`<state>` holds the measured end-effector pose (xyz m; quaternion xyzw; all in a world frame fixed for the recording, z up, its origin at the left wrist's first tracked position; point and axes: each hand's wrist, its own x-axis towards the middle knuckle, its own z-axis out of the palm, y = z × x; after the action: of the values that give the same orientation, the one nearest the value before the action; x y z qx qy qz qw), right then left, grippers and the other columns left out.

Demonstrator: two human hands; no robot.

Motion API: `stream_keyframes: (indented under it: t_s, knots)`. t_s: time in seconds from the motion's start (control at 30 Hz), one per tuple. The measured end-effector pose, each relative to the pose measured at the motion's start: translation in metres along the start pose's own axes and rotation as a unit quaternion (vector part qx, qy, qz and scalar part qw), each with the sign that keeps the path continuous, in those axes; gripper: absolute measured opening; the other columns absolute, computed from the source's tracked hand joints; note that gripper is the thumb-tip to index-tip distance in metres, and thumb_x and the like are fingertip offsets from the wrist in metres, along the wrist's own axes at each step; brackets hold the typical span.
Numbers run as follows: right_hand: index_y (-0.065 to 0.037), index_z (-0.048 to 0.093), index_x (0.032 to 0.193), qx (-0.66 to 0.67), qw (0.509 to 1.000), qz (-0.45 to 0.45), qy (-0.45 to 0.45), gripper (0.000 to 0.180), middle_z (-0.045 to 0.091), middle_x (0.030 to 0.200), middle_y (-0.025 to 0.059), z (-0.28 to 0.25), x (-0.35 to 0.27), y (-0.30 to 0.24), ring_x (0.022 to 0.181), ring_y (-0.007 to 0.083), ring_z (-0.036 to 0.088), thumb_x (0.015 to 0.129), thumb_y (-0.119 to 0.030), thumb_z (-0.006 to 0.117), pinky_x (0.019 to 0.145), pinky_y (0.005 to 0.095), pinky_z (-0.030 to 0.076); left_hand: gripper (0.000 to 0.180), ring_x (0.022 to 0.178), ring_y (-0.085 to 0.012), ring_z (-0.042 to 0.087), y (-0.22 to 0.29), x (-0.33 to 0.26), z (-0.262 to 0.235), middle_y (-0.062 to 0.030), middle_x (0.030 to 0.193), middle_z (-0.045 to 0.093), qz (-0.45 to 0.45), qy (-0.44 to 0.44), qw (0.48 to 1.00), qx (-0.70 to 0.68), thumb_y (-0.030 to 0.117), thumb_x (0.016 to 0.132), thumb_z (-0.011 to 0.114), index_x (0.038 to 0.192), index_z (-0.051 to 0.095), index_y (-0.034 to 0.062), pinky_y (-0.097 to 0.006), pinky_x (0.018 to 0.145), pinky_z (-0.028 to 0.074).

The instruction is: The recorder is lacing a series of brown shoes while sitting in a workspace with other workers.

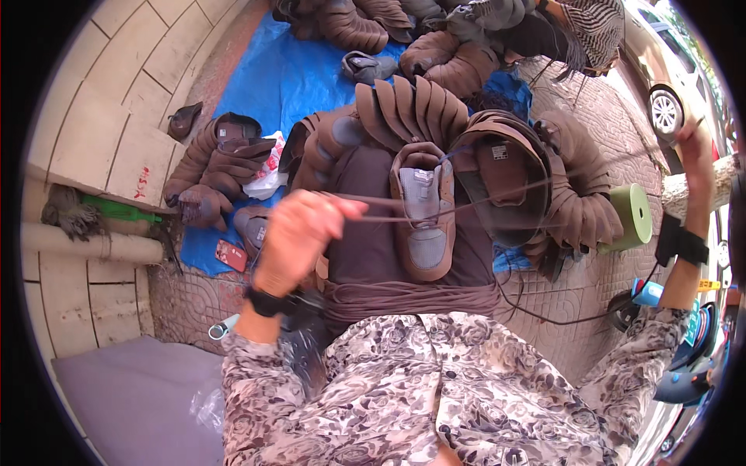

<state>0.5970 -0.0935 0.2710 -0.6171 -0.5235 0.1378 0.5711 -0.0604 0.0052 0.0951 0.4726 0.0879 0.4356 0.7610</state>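
A brown and grey shoe upper [427, 252] lies across my lap, its toe toward me. My left hand [299, 233] is closed round a brown shoelace [447, 215] just left of the shoe. Lace strands stretch over the shoe toward the right. My right hand [694, 151] is raised far out at the right, blurred, its fingers closed at the other end of the stretched lace. A bundle of brown laces [408, 299] lies across my lap at the waist. Past my knees stand curved stacks of brown shoe uppers [408, 109].
More uppers [225, 155] lie on a blue tarp [264, 85] beside a tiled wall [85, 101]. A red phone [231, 256] lies left of me. A green roll [628, 217] stands at right. Another person [590, 35] sits at the top; a parked car [660, 70] is beyond.
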Motion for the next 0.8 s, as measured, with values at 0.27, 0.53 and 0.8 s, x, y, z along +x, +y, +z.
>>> stream_keyframes:
  t_s: [0.27, 0.53, 0.8]
  knots:
    - [0.000, 0.058, 0.102, -0.296, 0.942, -0.156, -0.009, 0.024, 0.059, 0.103, 0.0157, 0.260, -0.148, 0.021, 0.094, 0.0292, 0.059, 0.078, 0.003, 0.054, 0.081, 0.0355, 0.049, 0.033, 0.084, -0.0298, 0.063, 0.044, -0.083, -0.168, -0.0130, 0.083, 0.065, -0.315, 0.413, 0.713, 0.471, 0.036, 0.086, 0.058, 0.080, 0.059, 0.0040, -0.046, 0.076, 0.050]
    - [-0.002, 0.063, 0.087, -0.165, 0.899, -0.039, -0.404, 0.024, 0.062, 0.083, 0.0141, 0.370, -0.193, 0.023, 0.075, 0.0319, 0.060, 0.078, -0.024, 0.067, 0.062, 0.0386, 0.046, 0.019, 0.078, -0.0264, 0.062, -0.056, 0.019, -0.015, -0.0153, 0.088, 0.062, 0.027, 0.086, 0.801, 0.592, 0.012, 0.081, 0.062, 0.095, 0.060, 0.0003, -0.034, 0.070, 0.049]
    - [0.001, 0.063, 0.081, -0.039, 0.889, 0.034, -0.455, 0.016, 0.059, 0.064, 0.0118, 0.365, -0.189, 0.028, 0.056, 0.0178, 0.055, 0.081, -0.014, 0.065, 0.054, 0.0308, 0.042, 0.024, 0.075, -0.0255, 0.060, -0.067, 0.030, -0.006, -0.0082, 0.076, 0.062, -0.109, -0.153, 0.699, 0.690, 0.033, 0.080, 0.064, 0.080, 0.069, 0.0099, -0.036, 0.066, 0.047]
